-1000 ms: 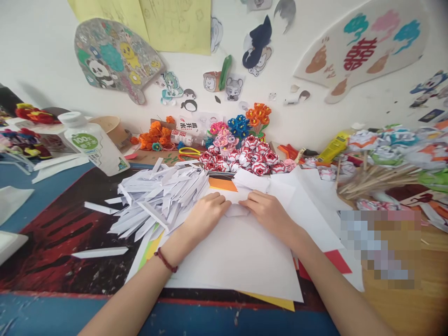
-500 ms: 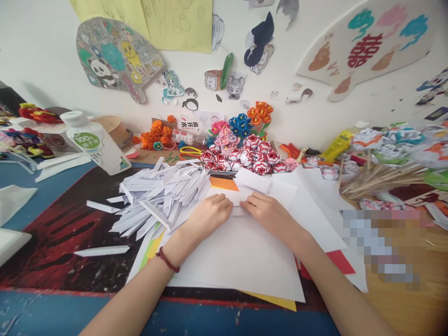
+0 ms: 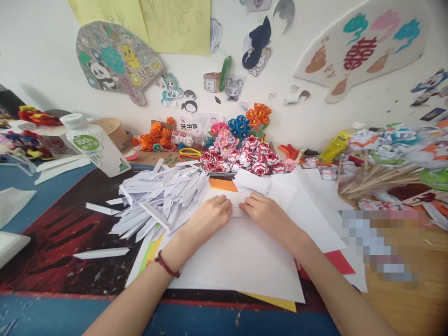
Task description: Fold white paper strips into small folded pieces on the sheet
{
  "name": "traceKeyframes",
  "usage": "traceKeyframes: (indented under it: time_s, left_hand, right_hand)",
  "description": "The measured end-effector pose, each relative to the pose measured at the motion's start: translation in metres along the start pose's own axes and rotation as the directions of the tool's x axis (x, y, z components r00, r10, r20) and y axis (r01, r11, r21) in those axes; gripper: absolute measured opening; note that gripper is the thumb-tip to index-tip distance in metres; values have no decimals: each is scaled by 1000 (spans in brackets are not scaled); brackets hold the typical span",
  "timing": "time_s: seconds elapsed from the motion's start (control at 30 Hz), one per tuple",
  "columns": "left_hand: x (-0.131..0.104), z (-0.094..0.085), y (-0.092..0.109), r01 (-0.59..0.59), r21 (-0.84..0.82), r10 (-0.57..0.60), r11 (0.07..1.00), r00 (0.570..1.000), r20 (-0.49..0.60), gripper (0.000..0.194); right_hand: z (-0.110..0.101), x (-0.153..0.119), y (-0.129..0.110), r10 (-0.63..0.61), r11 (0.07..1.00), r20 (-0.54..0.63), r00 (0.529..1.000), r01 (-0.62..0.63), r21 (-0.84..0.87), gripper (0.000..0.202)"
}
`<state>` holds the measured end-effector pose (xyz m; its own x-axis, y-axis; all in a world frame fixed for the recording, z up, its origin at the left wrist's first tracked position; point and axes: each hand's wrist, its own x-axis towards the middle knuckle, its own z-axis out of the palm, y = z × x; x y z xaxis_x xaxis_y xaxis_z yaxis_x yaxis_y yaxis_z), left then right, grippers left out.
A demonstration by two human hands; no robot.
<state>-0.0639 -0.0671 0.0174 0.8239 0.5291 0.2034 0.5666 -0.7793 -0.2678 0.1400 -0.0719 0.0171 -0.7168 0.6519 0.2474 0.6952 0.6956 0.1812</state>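
Observation:
My left hand [image 3: 213,213] and my right hand [image 3: 259,211] are close together, fingers curled, both gripping a small white paper piece [image 3: 236,210] that shows between them. It lies over a large white sheet [image 3: 241,261] on a stack of paper. Just beyond the hands are an orange paper piece [image 3: 224,185] and a folded white paper [image 3: 252,181]. Left of my left hand a heap of folded white strips [image 3: 163,196] spreads over the dark mat. My fingertips are partly hidden by the backs of my hands.
A white bottle [image 3: 96,145] stands tilted at the left. Red-and-white paper flowers [image 3: 257,156] line the back, near orange flowers [image 3: 259,116]. Wooden sticks [image 3: 380,179] lie at the right. Two loose strips rest on the dark mat [image 3: 66,233].
The camera view has shifted slightly. Both hands stay in nearly the same place, still holding the white paper piece.

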Motion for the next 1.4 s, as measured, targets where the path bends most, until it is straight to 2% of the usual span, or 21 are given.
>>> traceKeyframes:
  time_s: [0.2,0.37,0.6,0.83,0.9,0.97,1.03,1.17,1.4]
  left_hand:
    - [-1,-2,6,13,35,-15,999,999,49,8]
    - [0,1,9,57,10,-57,998,997,45,11]
    - [1,-6,11,130,7,-130,992,991,32,15]
    - [-3,-12,9,190,-127,-189,974,982,19,19]
    - [-2,-10,8,262,-163,-266,951,964,3,21]
    - [2,-4,6,369,-188,-374,910,928,9,26]
    - [5,3,5,410,-254,-428,876,904,-14,24]
    - [9,15,4,399,-323,-441,858,895,-64,13]
    - [9,19,5,374,-299,-414,878,906,-82,6]
  right_hand:
    - [-9,-1,-4,90,994,87,992,-96,60,25]
    - [-9,-2,-6,140,986,94,986,-147,75,33]
    - [-9,-4,-12,284,954,102,953,-292,70,34]
    - [-10,-1,-14,305,941,121,945,-318,113,34]
    - [-9,-1,-13,312,932,116,943,-328,153,32]
    - [-8,-2,-11,327,918,96,940,-340,204,30]
    - [-5,-3,-10,353,898,79,932,-361,251,26]
    - [0,-2,-11,396,872,51,917,-393,291,16]
    - [2,4,-15,352,906,-47,935,-328,267,13]
